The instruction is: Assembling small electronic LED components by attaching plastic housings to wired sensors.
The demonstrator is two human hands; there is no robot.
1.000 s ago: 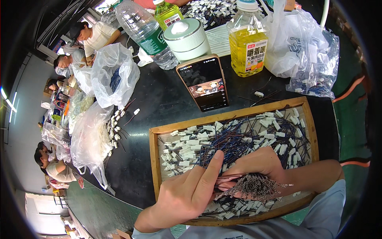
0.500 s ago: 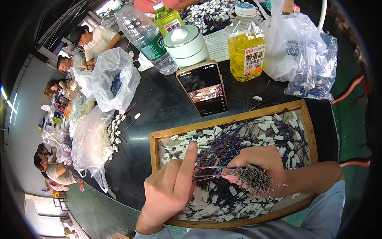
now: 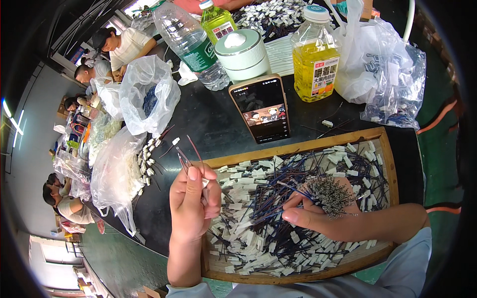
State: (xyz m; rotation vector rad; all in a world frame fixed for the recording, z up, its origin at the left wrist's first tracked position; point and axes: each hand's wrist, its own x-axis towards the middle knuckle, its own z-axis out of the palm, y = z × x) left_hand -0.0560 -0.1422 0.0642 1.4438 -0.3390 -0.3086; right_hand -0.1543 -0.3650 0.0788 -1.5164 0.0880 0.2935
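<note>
The left hand (image 3: 194, 201) was raised over the left edge of the wooden tray (image 3: 390, 169), its grip pinching a few thin wires (image 3: 194, 150) between thumb and fingers. The right hand's (image 3: 330, 223) grip was curled around a terminal-tipped wire bundle (image 3: 329, 194) above the tray, which sat on the black table (image 3: 198, 119).

From my remote seat I see a pale grey-blue shirt (image 3: 308, 289) beyond the tray's (image 3: 392, 184) near edge. Its right sleeve (image 3: 405, 260) looks loose and creased, ending near the elbow; only a strip of left sleeve (image 3: 191, 291) shows. Forearms (image 3: 382, 222), left hand (image 3: 195, 198) and right hand (image 3: 312, 215) are bare, the left thumbnail (image 3: 193, 173) short.
</note>
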